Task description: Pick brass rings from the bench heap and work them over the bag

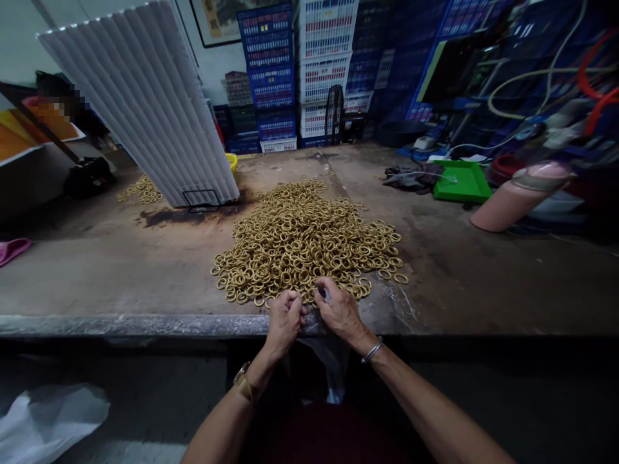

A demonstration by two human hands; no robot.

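A broad heap of brass-coloured rings (309, 235) lies on the worktable (130, 270), spreading down toward its front edge. At the near side of the heap, my left hand (284, 320) is closed, thumb against the curled fingers; what it pinches is too small or hidden to name. Just to its right, my right hand (342, 316) is wrapped round a small dark object (324, 294), of which only the end shows between thumb and forefinger. Both hands are close together over the plastic-covered front edge, a short gap between them.
A tall corrugated white panel (145, 109) leans on a wire stand (200, 200), with more rings (142, 191) behind it. To the right are a green tray (461, 182), dark gloves (411, 177) and a pink cylinder (512, 200). Stacked crates (324, 77) stand behind the table.
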